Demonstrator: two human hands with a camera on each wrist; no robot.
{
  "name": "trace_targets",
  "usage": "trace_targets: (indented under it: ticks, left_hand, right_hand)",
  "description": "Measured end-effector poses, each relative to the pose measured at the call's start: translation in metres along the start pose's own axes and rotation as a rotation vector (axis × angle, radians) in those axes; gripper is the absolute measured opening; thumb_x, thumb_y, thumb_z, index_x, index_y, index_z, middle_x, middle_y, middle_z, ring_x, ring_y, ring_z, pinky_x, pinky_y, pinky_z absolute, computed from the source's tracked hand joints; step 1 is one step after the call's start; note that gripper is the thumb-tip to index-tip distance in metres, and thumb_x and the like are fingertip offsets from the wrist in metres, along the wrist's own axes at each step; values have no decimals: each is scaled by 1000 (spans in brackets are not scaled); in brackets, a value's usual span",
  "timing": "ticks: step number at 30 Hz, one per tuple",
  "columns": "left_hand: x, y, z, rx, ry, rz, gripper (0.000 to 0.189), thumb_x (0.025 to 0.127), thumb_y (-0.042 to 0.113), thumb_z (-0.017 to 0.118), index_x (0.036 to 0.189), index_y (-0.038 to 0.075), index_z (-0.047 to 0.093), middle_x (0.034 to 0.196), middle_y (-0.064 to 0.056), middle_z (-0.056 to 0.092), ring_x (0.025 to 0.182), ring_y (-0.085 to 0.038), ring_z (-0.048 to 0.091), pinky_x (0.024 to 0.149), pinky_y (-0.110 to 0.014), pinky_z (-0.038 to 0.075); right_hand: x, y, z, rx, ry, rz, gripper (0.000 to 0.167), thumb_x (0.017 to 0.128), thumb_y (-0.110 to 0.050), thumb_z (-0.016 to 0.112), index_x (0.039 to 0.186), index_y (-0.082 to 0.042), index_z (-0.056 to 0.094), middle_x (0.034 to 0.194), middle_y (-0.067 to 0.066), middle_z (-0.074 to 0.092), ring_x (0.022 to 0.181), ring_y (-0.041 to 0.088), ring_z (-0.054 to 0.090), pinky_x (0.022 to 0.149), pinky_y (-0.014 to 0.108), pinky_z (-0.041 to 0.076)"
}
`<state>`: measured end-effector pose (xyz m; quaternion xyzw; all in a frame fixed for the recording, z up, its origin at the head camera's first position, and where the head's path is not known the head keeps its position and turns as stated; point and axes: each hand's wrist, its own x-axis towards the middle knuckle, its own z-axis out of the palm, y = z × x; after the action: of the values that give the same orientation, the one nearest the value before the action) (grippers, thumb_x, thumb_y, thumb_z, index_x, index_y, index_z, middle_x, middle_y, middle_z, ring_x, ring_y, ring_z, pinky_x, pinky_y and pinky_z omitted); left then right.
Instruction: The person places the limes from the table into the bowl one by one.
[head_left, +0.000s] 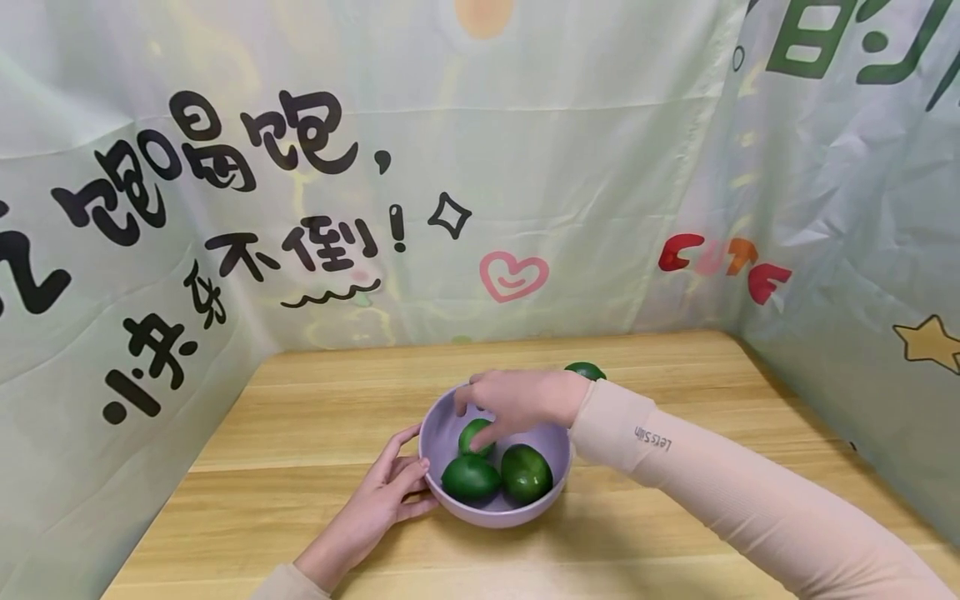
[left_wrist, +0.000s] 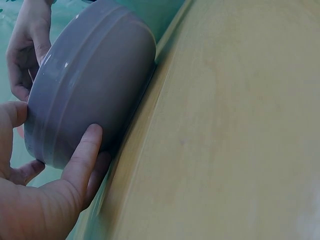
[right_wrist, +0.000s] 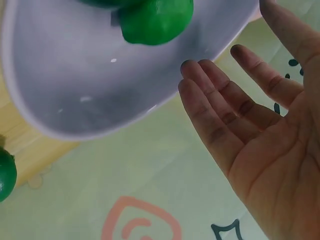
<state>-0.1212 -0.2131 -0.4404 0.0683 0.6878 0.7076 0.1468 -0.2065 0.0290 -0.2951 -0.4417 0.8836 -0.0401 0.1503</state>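
Note:
A light purple bowl (head_left: 495,518) stands on the wooden table. Three green limes lie inside: a front left lime (head_left: 470,478), a front right lime (head_left: 527,474) and a rear lime (head_left: 476,437), partly covered by my right hand. My left hand (head_left: 386,487) holds the bowl's left side, its thumb at the rim and its fingers against the outer wall (left_wrist: 95,85). Above the bowl reaches my right hand (head_left: 513,402), fingers pointing left over the far rim. In the right wrist view that hand (right_wrist: 260,115) is spread loosely, with nothing in it.
Another lime (head_left: 586,371) lies on the table behind the bowl, partly hidden by the right wrist. The wooden table (head_left: 300,433) is bordered at the back and sides by a pale printed cloth (head_left: 600,208) with lettering and a pink heart.

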Motion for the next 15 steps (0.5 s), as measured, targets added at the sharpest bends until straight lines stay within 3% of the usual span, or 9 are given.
trace_targets:
  ticks: [15]
  left_hand:
    - [0,0,0,1,10,-3,70,112,38,59,170,27,22,158,-30,43,124,-28,66,106,-41,63]
  right_hand:
    - [-4,28,-10,4,75,-33,43,99,-32,80,133,-9,68,124,11,69,113,23,66,101,40,60]
